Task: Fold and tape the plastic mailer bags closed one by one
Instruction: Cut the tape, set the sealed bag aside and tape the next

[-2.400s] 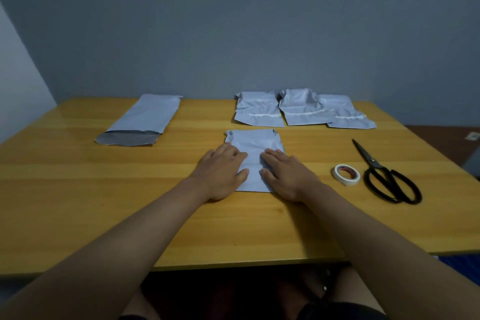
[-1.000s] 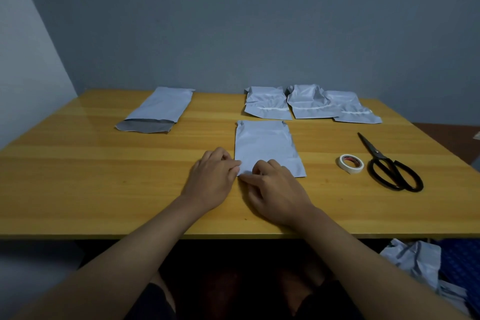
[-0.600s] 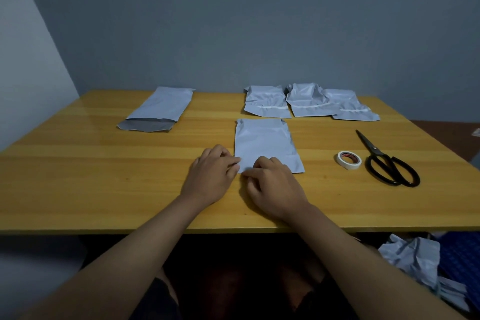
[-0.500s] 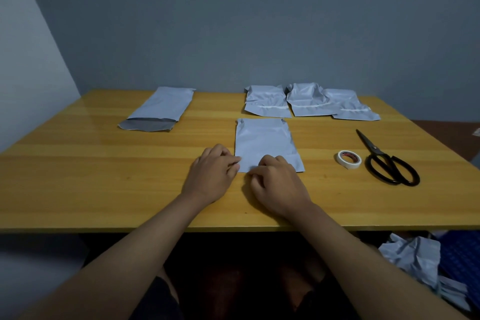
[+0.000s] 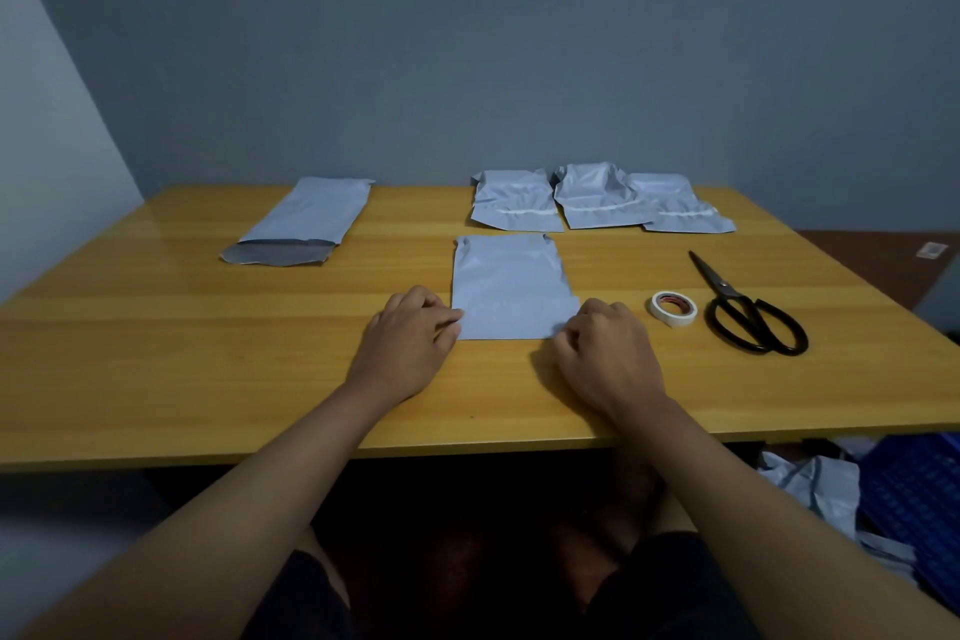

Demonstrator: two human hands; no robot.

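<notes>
Left hand: fingers curled, pinching the near left corner of the mailer. Right hand: curled at the near right corner, apparently pinching it; grip partly hidden.

Mailer: flat, mid-desk, toward the near edge.

Risk: uneven pull skews the fold; slick plastic may spring open before tape is reached.

Desk: yellow wood. Scissors beside tape, right. Three closed bags at far edge; a long bag far left. Grey walls.

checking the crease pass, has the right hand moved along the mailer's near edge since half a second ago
Yes. The right hand has slid rightward along the mailer to its near right corner, closer to the tape roll.
</notes>
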